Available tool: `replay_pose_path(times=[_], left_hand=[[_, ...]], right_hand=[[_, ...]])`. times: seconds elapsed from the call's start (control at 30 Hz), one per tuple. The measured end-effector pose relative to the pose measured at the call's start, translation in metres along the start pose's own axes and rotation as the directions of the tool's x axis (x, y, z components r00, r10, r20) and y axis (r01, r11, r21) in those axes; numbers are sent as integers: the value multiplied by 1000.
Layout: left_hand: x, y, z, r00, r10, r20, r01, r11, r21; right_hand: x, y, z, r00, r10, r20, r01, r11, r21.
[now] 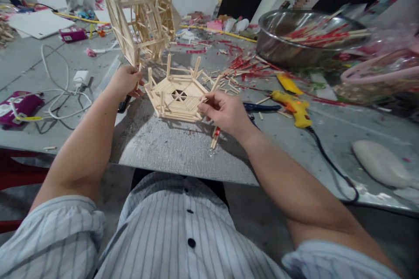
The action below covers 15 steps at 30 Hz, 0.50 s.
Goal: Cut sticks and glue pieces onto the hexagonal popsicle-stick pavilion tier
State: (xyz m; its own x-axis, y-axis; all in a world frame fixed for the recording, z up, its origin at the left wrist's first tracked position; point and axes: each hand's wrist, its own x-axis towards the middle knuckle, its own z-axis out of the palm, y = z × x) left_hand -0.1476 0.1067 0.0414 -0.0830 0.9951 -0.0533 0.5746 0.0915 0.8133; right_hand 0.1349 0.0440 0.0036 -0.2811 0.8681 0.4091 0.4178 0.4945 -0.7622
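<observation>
A flat hexagonal frame of wooden sticks [183, 111] lies on the grey table, with short posts standing up at its corners and a star-shaped opening in its middle. My right hand [222, 111] is closed at the frame's right corner, thumb and fingers pinched on it. Beside the left corner, my left hand [127, 82] has its fingers bent together near a small stick; whether it grips the stick or the frame is unclear. Just below my right hand lie a few sticks with a red wrapper [215, 137].
Behind stands a taller stick structure [131, 43]. Rightward are a metal basin [271, 45] with sticks, a yellow glue gun [296, 107] with a black cord, blue-handled pliers [262, 107] and a pale stone [379, 161]. A white charger [81, 78] with looped cable lies left.
</observation>
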Motion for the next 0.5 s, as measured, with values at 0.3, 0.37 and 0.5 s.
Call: replay_pose_path(times=[0.3,0.37,0.5], left_hand=[[-2,12,-22,940,22,-340,-24,1000,-2],[-3,19,-27,860,60,-507,-112,991,-73],[-26,41,-31,733,245,-634,-441,881,-169]], right_hand=[[-7,-13,-5,985,-90,-150,94,995,22],[0,-1,-10,935,-115,-335,112,993,-29],[15,31,-13,926,-79,-369,76,997,-24]])
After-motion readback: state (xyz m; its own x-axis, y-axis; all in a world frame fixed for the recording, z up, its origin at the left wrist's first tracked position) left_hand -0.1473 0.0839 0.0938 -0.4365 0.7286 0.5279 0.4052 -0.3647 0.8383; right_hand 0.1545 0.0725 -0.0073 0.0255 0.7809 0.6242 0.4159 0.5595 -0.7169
